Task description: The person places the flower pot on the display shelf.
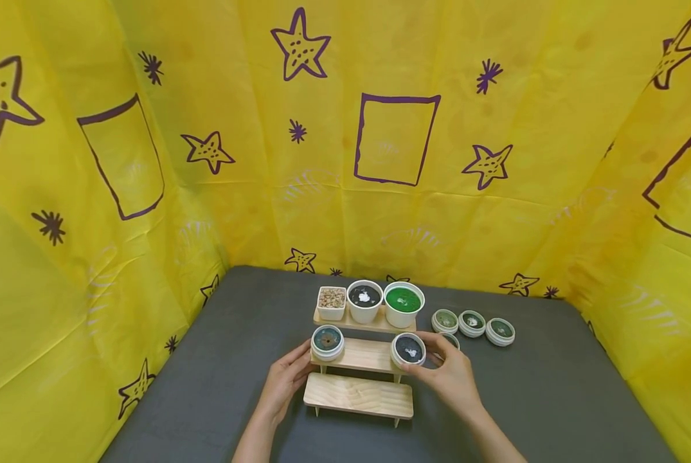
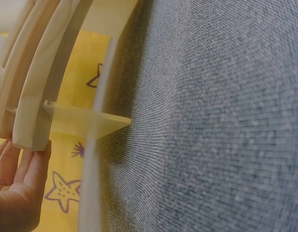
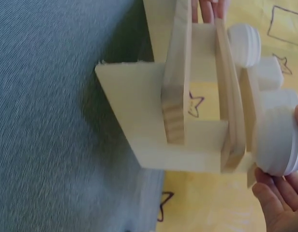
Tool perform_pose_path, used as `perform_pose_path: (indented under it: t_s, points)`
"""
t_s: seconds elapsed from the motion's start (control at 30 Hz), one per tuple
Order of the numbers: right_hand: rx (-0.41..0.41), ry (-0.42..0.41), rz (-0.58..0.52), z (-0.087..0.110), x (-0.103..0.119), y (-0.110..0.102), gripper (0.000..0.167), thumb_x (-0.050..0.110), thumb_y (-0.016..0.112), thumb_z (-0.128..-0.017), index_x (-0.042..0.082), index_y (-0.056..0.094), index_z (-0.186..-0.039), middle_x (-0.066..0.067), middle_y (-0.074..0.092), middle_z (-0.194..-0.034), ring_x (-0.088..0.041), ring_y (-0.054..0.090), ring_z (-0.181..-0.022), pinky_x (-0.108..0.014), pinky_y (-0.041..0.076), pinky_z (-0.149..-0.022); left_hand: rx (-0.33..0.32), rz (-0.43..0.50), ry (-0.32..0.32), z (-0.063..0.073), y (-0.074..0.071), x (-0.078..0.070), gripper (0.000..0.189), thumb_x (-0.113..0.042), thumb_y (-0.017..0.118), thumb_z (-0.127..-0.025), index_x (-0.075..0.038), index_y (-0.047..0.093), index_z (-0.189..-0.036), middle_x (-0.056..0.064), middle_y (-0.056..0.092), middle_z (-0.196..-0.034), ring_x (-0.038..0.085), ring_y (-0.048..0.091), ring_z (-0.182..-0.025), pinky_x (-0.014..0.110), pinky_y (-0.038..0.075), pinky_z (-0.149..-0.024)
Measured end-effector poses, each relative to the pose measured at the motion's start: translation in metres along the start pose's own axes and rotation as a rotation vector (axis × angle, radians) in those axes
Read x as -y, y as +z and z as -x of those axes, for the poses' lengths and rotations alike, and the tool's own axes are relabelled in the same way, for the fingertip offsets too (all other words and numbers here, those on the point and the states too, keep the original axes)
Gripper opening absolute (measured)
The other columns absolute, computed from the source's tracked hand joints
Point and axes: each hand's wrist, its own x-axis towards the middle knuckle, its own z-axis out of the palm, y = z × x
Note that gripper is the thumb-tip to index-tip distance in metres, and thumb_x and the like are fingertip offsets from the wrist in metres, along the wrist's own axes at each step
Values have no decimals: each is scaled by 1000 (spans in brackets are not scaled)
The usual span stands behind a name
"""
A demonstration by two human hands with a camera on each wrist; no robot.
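Note:
My right hand (image 1: 452, 373) holds a small white round pot (image 1: 409, 349) with a dark, white-flecked top, thumb in front and fingers behind, at the right end of the middle shelf (image 1: 365, 355) of a stepped wooden stand. In the right wrist view the pot's ribbed side (image 3: 277, 130) shows by the fingers. My left hand (image 1: 284, 379) touches the left end of that shelf with extended fingers. Beside it a similar pot (image 1: 327, 341) with a teal and brown top sits on the shelf. In the left wrist view the left fingers (image 2: 35, 171) meet a shelf end.
On the top shelf stand a square cup of beige bits (image 1: 331, 303), a dark-topped cup (image 1: 365, 301) and a green-topped cup (image 1: 403, 304). The bottom shelf (image 1: 358, 394) is bare wood. Several small pots (image 1: 472, 323) sit right on the grey table (image 1: 553, 399). Yellow curtains (image 1: 333, 212) surround it.

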Motion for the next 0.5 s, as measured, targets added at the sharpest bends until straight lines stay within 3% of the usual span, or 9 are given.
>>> perform_pose_path:
  t_s: [0.17,0.5]
  points:
    - [27,-36,-63,-1,4,13,59,13,93,-63,13,68,-117,-7,72,-115,-5,68,-102,-15,53,-91,13,13,15,-1,0,0,51,-24,53,-101,-3,46,-147,21,58,-139,24,64,-118,53,44,-109]
    - [43,-48,-110,-2,11,38,58,9,93,-61,12,69,-113,-7,73,-112,-11,67,-102,-25,54,-95,16,30,11,-1,-1,1,52,-24,54,-100,-3,46,-146,20,59,-139,16,66,-112,48,46,-107]
